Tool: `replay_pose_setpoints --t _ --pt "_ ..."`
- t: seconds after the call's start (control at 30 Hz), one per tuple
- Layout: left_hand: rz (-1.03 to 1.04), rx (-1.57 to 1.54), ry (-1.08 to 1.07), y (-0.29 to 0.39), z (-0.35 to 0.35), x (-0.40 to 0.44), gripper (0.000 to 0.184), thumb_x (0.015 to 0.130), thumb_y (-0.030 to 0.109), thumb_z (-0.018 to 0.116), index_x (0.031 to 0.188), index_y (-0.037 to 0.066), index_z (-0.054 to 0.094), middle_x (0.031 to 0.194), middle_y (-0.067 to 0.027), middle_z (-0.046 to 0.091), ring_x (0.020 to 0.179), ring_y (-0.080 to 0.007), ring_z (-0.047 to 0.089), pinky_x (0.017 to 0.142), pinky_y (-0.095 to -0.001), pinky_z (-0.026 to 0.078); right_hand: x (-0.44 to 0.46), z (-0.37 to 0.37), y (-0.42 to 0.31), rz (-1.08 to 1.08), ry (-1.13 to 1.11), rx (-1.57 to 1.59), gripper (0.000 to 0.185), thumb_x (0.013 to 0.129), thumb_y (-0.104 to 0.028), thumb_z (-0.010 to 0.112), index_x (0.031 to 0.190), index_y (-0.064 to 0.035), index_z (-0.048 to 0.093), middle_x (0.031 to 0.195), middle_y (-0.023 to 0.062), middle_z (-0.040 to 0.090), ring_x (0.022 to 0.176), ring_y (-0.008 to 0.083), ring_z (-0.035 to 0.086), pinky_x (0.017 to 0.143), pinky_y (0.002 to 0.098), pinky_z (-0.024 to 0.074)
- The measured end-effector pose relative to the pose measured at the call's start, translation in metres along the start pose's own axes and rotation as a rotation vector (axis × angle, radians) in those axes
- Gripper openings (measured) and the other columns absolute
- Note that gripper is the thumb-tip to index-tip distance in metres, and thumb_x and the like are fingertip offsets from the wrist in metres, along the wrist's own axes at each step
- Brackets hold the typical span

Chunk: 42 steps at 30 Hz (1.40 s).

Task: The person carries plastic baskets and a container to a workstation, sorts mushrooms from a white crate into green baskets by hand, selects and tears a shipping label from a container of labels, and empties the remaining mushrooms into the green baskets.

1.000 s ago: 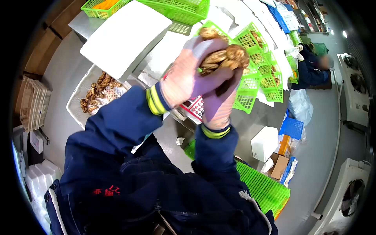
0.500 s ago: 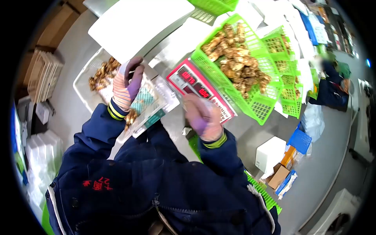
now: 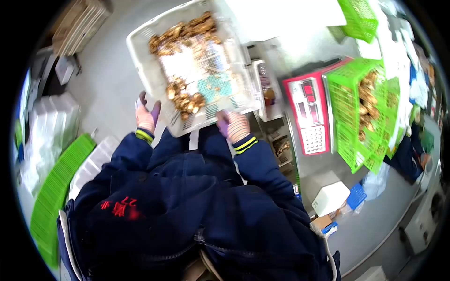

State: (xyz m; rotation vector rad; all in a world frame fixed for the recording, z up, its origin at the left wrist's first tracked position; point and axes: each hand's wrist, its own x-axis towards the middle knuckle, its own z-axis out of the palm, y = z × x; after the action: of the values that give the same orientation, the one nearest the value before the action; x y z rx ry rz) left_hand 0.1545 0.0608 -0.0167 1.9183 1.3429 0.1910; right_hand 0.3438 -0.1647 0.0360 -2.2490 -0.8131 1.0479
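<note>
In front of my body sits a white plastic crate [image 3: 140,61] with a lattice wall. Brown, knobbly mushroom-like pieces [image 3: 190,30] lie along its far side, and more are heaped in its near left corner. A teal mesh piece [image 3: 214,87] and pale sheeting lie on its bottom. My left hand [image 3: 147,115], in a striped glove with purple fingertips, is open just left of the crate, thumb and fingers apart. My gloved right hand [image 3: 233,125] is closed at the near right rim of the crate, its fingers curled against the edge.
Right of the crate stands a red and white digital scale [image 3: 309,112] beside a green basket [image 3: 344,112] of brown pieces. A white box [image 3: 331,196] is further right. Stacked green baskets [image 3: 61,196] stand at left. A person in dark clothing [image 3: 405,154] is at far right.
My view has turned, so the scale and green basket appear further right. My hands have moved from over the crate and scale to the crate's near side; the whole crate is now in view.
</note>
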Motion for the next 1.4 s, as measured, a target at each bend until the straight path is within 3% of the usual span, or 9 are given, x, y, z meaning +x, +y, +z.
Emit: replay_pose_setpoints --t 0.13,0.3,0.37,0.47,0.57,0.63,0.67,0.8,1.4 --pt "-0.094 0.014 0.045 -0.047 -0.008 0.021 0.074 0.065 0.025 0.072 0.126 0.005 0.035 0.116 -0.0205 0.046 0.107 -0.0314 0.047 0.085 -0.0398 0.042 0.042 0.052 0.013 0.001 0.035 -0.043 0.030 0.073 -0.005 0.061 0.102 -0.0057 0.056 0.092 0.0147 0.061 0.087 0.0270 0.060 0.073 0.0337 0.0468" --pt "-0.268 -0.336 -0.202 -0.077 0.018 0.011 0.070 0.069 0.020 0.072 0.126 0.004 0.035 0.120 -0.0211 0.045 0.107 -0.0311 0.047 0.087 -0.0395 0.040 0.111 0.121 -0.004 0.226 -0.334 -0.449 0.058 0.076 -0.026 0.061 0.127 -0.0137 0.036 0.128 0.0188 0.040 0.111 0.0360 0.045 0.090 0.0396 0.0391" --pt "0.006 -0.170 -0.092 -0.059 0.015 0.006 0.067 0.068 0.021 0.070 0.123 0.003 0.037 0.118 -0.0212 0.045 0.106 -0.0343 0.046 0.088 -0.0411 0.039 0.132 0.155 0.009 0.303 -0.473 -0.592 0.061 0.079 -0.034 0.057 0.132 -0.0210 0.030 0.141 0.0147 0.021 0.128 0.0357 0.024 0.099 0.0486 0.0258" --pt "0.483 0.202 -0.078 -0.017 -0.005 0.016 0.056 0.068 0.017 0.067 0.118 0.005 0.043 0.121 -0.0183 0.042 0.110 -0.0364 0.042 0.092 -0.0425 0.035 0.132 0.156 -0.005 0.198 -0.484 -0.779 0.068 0.074 -0.034 0.064 0.131 -0.0198 0.030 0.141 0.0143 0.021 0.127 0.0373 0.024 0.094 0.0527 0.0307" --pt "0.688 0.610 -0.340 0.005 0.006 0.026 0.046 0.072 0.018 0.058 0.116 0.010 0.047 0.123 -0.0149 0.043 0.118 -0.0311 0.036 0.100 -0.0445 0.025 0.129 0.156 -0.007 0.260 -0.500 -0.784 0.041 0.092 -0.030 0.030 0.132 -0.0218 0.031 0.141 0.0086 0.023 0.127 0.0346 0.024 0.095 0.0547 0.0287" --pt "0.683 0.870 -0.556 0.001 0.036 0.033 0.039 0.079 0.019 0.049 0.118 0.013 0.047 0.124 -0.0136 0.044 0.120 -0.0301 0.035 0.102 -0.0435 0.023 0.133 0.168 0.001 0.256 -0.476 -0.810 0.039 0.091 -0.027 0.032 0.129 -0.0201 0.035 0.136 0.0085 0.029 0.124 0.0353 0.028 0.093 0.0529 0.0318" --pt "0.560 1.034 -0.803 0.007 0.048 0.038 0.036 0.085 0.017 0.040 0.119 0.016 0.047 0.124 -0.0125 0.044 0.121 -0.0286 0.036 0.103 -0.0423 0.021 0.129 0.174 0.010 0.176 -0.424 -0.840 0.065 0.072 -0.035 0.066 0.128 -0.0210 0.036 0.137 0.0097 0.027 0.122 0.0361 0.030 0.089 0.0504 0.0362" --pt "0.412 1.263 -1.054 0.031 0.077 0.055 0.035 0.085 0.025 0.048 0.120 0.022 0.049 0.131 -0.0086 0.037 0.120 -0.0316 0.035 0.095 -0.0498 0.028 0.134 0.162 0.009 0.237 -0.427 -0.776 0.056 0.073 -0.036 0.064 0.123 -0.0196 0.043 0.131 0.0123 0.033 0.117 0.0303 0.037 0.091 0.0409 0.0377" --pt "0.309 1.250 -0.900 -0.008 0.129 0.088 0.030 0.085 0.019 0.044 0.112 0.010 0.053 0.104 -0.0109 0.055 0.087 -0.0282 0.058 0.068 -0.0390 0.048 0.146 0.138 0.038 0.471 -0.404 -0.580 0.037 0.075 -0.025 0.063 0.101 0.0008 0.060 0.106 0.0162 0.057 0.098 0.0322 0.055 0.079 0.0358 0.0478"
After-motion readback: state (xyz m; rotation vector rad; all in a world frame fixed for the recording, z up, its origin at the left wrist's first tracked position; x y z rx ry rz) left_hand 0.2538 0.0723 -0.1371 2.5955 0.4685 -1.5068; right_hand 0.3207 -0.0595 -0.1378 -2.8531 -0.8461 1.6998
